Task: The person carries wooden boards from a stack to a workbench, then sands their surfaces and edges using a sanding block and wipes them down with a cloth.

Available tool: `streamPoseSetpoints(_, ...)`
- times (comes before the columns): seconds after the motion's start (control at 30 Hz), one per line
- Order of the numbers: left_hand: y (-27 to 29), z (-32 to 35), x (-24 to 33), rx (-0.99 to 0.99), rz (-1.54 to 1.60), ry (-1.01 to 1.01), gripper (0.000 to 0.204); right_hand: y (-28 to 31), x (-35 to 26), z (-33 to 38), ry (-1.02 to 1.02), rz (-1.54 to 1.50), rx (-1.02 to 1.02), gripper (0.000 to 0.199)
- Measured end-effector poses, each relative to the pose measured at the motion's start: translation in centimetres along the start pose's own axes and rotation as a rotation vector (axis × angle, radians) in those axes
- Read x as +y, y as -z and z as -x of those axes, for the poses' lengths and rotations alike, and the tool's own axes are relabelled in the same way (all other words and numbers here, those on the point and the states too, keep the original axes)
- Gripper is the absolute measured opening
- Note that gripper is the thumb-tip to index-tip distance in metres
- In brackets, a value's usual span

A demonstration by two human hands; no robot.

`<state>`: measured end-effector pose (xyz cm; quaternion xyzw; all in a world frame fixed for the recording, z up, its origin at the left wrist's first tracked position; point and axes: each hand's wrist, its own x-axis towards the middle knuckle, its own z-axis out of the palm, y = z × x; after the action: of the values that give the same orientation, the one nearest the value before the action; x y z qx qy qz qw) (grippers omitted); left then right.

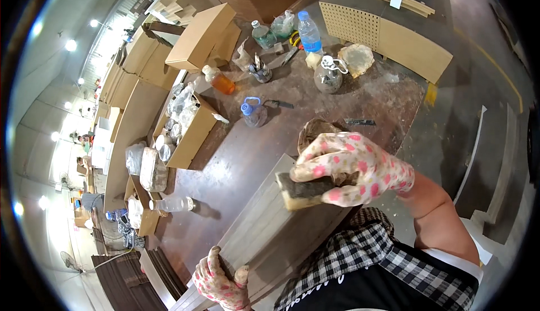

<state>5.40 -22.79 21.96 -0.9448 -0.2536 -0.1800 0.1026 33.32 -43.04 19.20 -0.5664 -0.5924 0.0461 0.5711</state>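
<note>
My right hand [360,168] grips a sponge [302,190] by the board's [252,216] far end; my left [221,286], hold unclear, sits down its length, along the table's [388,105] near edge.

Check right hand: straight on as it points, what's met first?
Past the two-tone block in the right hand, probably the open cardboard box across the tabletop; depth is unclear.

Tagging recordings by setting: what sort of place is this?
Probably a woodworking or furniture workshop: the right hand holds a dark-and-pale block against a long grey board, brown panels are stacked at lower left, and a perforated panel stands beyond.
</note>
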Motion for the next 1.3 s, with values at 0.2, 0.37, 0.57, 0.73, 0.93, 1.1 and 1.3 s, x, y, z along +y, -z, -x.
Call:
streamPoseSetpoints(0.2,1.3,0.6,-0.4,-0.042,-0.052,-0.023,0.074,3.2,6.0,2.2,-0.608,-0.470,0.452,0.037)
streamPoseSetpoints(0.37,1.1,0.6,-0.2,-0.027,-0.040,-0.034,0.074,9.5,17.5,5.5,-0.714,0.642,0.699,0.045)
streamPoseSetpoints(0.57,1.0,-0.1,0.1,-0.039,-0.012,-0.024,0.072,12.0,23.7,6.3,-0.809,1.249,0.595,0.049)
streamPoseSetpoints(0.73,1.0,0.2,-0.6,-0.017,-0.046,-0.003,0.073,3.2,16.0,4.6,-0.256,0.535,0.270,0.059)
streamPoseSetpoints(0.93,0.0,-0.2,-0.1,-0.001,0.038,0.030,0.080,-10.6,15.5,11.8,-0.689,0.082,-0.020,0.050)
streamPoseSetpoints(1.1,-0.1,0.3,-0.3,0.005,-0.003,0.050,0.081,-4.2,8.2,3.8,-0.831,-0.745,0.448,0.026)
streamPoseSetpoints(1.3,-0.7,-0.2,0.0,0.042,-0.010,0.021,0.081,-5.2,-1.0,-5.2,-0.058,-0.206,-0.126,0.028)
